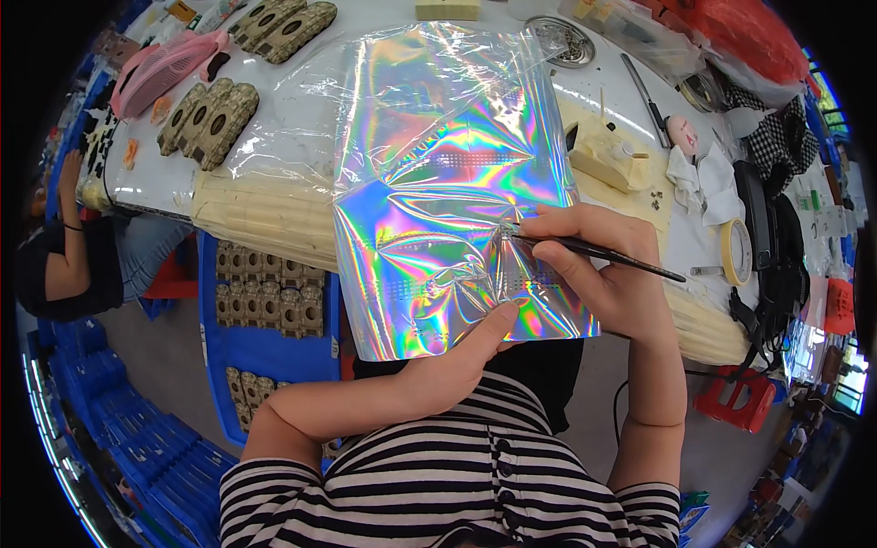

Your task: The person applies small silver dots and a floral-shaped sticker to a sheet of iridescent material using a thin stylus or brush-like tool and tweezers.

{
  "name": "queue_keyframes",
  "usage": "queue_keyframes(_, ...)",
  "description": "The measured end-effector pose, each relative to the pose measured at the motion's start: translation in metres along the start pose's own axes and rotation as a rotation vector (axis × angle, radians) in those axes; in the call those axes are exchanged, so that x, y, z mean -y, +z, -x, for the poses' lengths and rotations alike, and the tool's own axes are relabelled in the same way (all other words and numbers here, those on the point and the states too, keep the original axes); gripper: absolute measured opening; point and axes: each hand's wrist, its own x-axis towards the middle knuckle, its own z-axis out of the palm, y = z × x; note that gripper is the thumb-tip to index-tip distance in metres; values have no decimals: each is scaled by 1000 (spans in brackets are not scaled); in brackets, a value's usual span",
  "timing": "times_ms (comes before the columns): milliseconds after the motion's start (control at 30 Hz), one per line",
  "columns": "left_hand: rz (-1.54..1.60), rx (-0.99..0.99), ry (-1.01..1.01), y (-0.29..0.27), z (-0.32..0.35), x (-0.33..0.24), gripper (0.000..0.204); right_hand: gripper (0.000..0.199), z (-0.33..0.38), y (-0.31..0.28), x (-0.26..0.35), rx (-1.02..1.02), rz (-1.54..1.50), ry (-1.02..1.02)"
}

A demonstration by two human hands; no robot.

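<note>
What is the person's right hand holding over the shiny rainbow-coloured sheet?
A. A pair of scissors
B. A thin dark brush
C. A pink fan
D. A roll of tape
B. The right hand pinches a thin dark brush with its tip on the holographic sheet, while the left hand steadies the sheet's lower edge with the thumb.

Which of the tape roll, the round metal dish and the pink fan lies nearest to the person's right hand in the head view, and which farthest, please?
From the right hand:
1. Tape roll, just to its right on the table.
2. Round metal dish, up at the table's far edge.
3. Pink fan, far across at the upper left.
</note>
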Motion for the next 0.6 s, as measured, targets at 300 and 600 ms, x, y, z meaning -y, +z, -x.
queue_keyframes(300,11,-39,6,2,1,-2,40,17,-1,1,0,-2,-13,15)
queue_keyframes(600,83,-41,-4,5,1,-4,40,16,1,1,0,-10,-25,7)
